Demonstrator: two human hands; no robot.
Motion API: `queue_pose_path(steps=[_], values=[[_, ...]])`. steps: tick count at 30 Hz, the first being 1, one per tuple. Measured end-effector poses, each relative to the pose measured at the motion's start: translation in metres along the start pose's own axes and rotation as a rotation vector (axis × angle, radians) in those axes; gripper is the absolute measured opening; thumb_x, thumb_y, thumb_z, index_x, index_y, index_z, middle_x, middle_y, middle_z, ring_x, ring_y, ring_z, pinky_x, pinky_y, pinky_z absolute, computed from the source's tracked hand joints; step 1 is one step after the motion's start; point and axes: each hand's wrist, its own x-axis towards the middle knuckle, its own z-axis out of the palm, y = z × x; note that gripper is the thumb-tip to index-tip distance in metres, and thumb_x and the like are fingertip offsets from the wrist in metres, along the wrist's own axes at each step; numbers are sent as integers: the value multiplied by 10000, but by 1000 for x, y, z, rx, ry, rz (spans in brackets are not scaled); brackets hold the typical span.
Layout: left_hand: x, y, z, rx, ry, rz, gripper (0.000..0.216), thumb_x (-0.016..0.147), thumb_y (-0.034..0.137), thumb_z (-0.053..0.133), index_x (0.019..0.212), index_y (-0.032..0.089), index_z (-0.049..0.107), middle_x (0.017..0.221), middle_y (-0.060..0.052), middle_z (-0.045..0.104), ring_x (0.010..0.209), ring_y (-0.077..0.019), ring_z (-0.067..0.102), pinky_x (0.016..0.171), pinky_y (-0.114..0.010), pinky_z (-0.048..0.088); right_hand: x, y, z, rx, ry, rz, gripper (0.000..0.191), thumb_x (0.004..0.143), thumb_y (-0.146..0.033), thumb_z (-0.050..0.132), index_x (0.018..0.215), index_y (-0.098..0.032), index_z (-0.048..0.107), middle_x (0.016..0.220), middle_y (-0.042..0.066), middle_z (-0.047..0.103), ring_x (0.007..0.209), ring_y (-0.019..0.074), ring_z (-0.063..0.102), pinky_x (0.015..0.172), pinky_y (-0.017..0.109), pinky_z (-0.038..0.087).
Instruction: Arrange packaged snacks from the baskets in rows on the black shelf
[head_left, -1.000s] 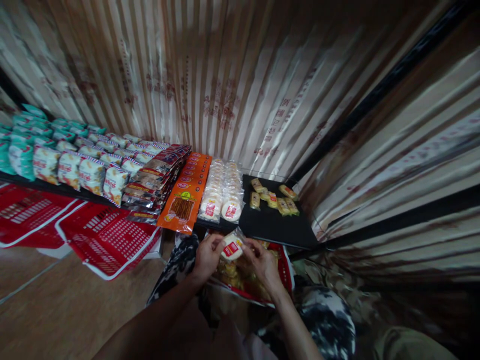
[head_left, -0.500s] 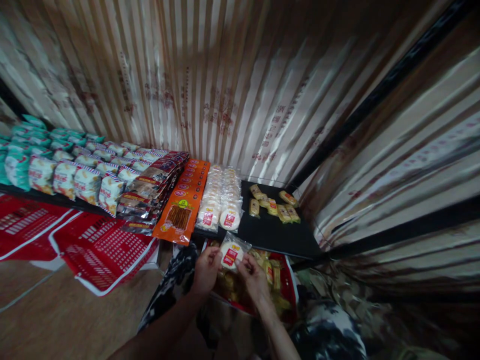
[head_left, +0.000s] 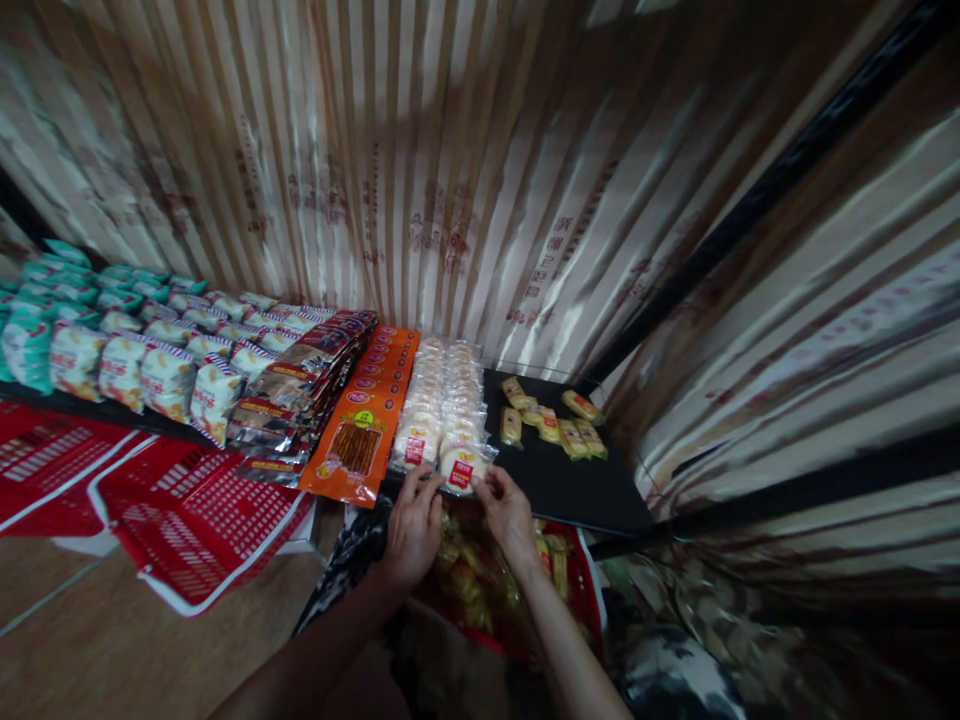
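Note:
A clear packet of round white rice crackers (head_left: 462,468) with a red label rests at the front end of the right-hand row of like packets (head_left: 463,385). My left hand (head_left: 414,525) has its fingers closed at the packet's lower left edge. At the lower right corner, my right hand (head_left: 510,515) pinches the wrapper between thumb and fingers. Just left stands a second row of cracker packets (head_left: 417,425). Below my hands, a red basket (head_left: 592,580) holds several yellow-wrapped snacks (head_left: 469,585), partly hidden by my forearms.
Several small yellow packets (head_left: 571,437) lie on the black shelf (head_left: 540,485) at right. Leftward are an orange snack bag (head_left: 358,440), dark foil bags (head_left: 281,400), white and teal bags (head_left: 165,378). Red baskets (head_left: 202,520) stand below. A black pole (head_left: 720,230) slants at right.
Both hands have moved forward and up, bringing the rice cracker packet from above the basket onto the front of the right-hand row. The view has shifted slightly.

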Motion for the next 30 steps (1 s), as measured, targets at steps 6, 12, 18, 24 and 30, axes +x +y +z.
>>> queue_pose_path(steps=[6,12,18,24,30], values=[[7,-2,9,93,-71,95,339,842,88,392,1120,179,563,1189,-88,536,1111,-185,522,956,-329,469,7,-2,3,-157,36,-105,311,716,-410,527,887,-173,632,807,51,647,700,171,590,697,306,474],[12,-6,11,136,-149,102,361,840,71,372,1151,148,539,1174,-108,531,1063,-175,542,929,-315,485,-1,-10,5,-170,19,-137,377,728,-317,545,1063,-145,562,950,98,607,793,187,607,688,314,508],[13,-5,1,242,6,136,324,840,98,412,1117,148,573,1196,-133,502,1155,-241,463,983,-405,429,-1,-9,6,-289,75,-209,515,757,-283,544,1247,-152,460,988,99,580,840,197,576,765,358,501],[9,-11,0,302,31,119,436,833,149,457,1269,151,454,1455,-152,215,1360,-338,137,1054,-546,290,-14,1,13,-439,139,-362,557,820,-343,510,1346,-216,377,1342,144,344,1191,256,389,957,428,397],[8,-19,4,303,-27,114,467,841,176,455,1306,172,421,1498,-129,159,1379,-344,45,1066,-554,262,-16,2,16,-521,60,-388,467,841,-330,488,1302,-272,446,1426,110,236,1224,271,347,953,443,387]])
